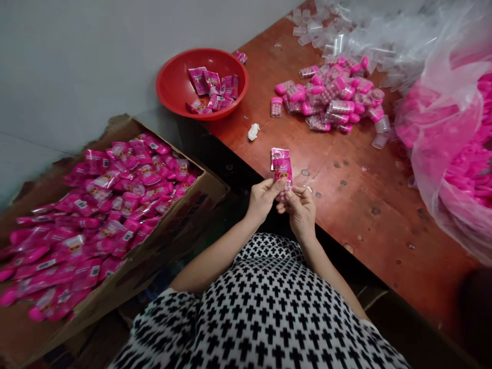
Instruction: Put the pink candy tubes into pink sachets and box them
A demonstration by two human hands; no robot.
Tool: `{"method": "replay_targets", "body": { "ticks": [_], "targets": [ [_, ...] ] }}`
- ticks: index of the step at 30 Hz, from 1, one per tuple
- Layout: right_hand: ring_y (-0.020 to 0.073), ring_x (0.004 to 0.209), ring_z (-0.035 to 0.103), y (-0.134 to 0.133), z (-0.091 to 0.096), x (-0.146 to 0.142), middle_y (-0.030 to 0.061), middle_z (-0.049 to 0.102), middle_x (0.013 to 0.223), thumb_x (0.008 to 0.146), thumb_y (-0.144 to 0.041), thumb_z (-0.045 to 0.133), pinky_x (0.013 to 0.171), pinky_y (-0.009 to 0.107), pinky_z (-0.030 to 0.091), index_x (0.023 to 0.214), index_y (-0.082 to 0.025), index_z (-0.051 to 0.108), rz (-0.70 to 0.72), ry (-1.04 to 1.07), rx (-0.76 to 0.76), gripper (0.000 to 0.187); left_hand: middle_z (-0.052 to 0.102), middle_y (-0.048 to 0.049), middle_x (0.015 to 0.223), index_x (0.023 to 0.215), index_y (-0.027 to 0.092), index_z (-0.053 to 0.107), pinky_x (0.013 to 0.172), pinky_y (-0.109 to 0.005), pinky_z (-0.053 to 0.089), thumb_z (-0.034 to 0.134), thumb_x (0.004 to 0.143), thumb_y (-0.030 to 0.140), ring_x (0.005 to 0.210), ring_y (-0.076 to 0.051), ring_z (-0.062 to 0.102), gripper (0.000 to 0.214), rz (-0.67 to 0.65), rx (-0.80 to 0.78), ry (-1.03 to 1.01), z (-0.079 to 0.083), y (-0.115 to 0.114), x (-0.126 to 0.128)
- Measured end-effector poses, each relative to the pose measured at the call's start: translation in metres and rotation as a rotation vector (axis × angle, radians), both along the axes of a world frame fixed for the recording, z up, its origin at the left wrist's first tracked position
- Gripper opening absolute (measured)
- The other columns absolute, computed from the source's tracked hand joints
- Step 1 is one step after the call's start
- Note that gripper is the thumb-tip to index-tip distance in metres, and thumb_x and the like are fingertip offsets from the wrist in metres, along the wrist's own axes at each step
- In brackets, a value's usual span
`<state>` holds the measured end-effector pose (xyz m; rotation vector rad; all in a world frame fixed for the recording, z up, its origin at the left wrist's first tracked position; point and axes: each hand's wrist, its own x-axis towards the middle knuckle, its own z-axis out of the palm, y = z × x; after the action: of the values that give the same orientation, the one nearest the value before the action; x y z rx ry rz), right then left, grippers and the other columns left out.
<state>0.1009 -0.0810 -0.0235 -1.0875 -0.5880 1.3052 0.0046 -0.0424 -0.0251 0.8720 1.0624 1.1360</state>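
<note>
Pinching: both hands are clamped on one pink packet, the left hand (264, 199) with its thumb on the left edge, the right hand (303, 211) with its thumb at the near end.
Pink packet (283, 168): just over the near edge of the table (357, 189), ahead of the fingertips; a second wrapper edge shows behind its far end.
Long axis: runs from between the thumbs away from the body, the printed far end free.
Beaded near end: pink beads show at the thumbs; whether they sit inside the packet or against it, I cannot tell.
Left side: the left hand is nearer the red bowl (163, 95) ahead and the cardboard box (209, 189) of filled packets (115, 195).
Right side: the right hand is nearer the pink-capped bottles (340, 106), which lie ahead and to the right.
</note>
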Motion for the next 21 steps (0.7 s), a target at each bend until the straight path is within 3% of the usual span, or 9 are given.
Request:
{"method": "replay_targets", "body": {
  "ticks": [5,9,14,17,21],
  "targets": [
    [0.0090,0.044,0.062,-0.004,0.002,0.000,-0.0057,0.068,0.062,0.075,-0.033,0.071,0.042,0.018,0.052,0.091,-0.019,0.053,-0.015,-0.099,0.036,0.028,0.059,-0.0012,0.061,0.066,0.012,0.065,0.046,-0.019,0.040,0.073,0.068,0.043,0.049,-0.006,0.049,0.032,-0.062,-0.138,-0.215,0.005,-0.001,0.004],
    [0.0092,0.044,0.062,-0.003,-0.002,0.002,-0.0056,0.068,0.062,0.071,-0.034,0.074,0.041,0.018,0.052,0.091,-0.020,0.054,0.026,-0.037,0.009,0.031,0.058,-0.0003,0.059,0.067,0.012,0.066,0.045,-0.020,0.040,0.072,0.068,0.045,0.049,-0.007,0.048,0.033,-0.056,-0.110,-0.098,0.002,-0.005,0.003],
    [0.0062,0.036,0.056,0.003,-0.006,-0.001,-0.0072,0.064,0.053,0.066,-0.034,0.077,0.034,0.013,0.045,0.085,-0.019,0.055,-0.102,0.106,-0.033,0.032,0.050,0.0027,0.050,0.060,0.014,0.060,0.043,-0.020,0.038,0.065,0.072,0.052,0.044,-0.006,0.044,0.041,-0.024,-0.030,0.057,-0.006,-0.019,0.011],
    [0.0061,0.035,0.055,0.005,-0.004,0.001,-0.0081,0.063,0.053,0.062,-0.035,0.079,0.033,0.013,0.045,0.082,-0.020,0.056,-0.122,0.142,-0.053,0.034,0.049,0.0029,0.049,0.059,0.014,0.059,0.044,-0.020,0.040,0.065,0.073,0.053,0.045,-0.007,0.046,0.041,-0.052,-0.019,0.067,-0.006,-0.022,0.013],
    [0.0101,0.047,0.065,0.002,0.000,0.008,-0.0061,0.068,0.063,0.062,-0.038,0.080,0.043,0.019,0.056,0.087,-0.022,0.057,0.012,0.161,-0.032,0.037,0.059,-0.0003,0.059,0.063,0.014,0.064,0.051,-0.021,0.045,0.071,0.069,0.048,0.054,-0.008,0.053,0.035,-0.033,-0.068,-0.069,0.003,-0.011,0.010]
  ]
}}
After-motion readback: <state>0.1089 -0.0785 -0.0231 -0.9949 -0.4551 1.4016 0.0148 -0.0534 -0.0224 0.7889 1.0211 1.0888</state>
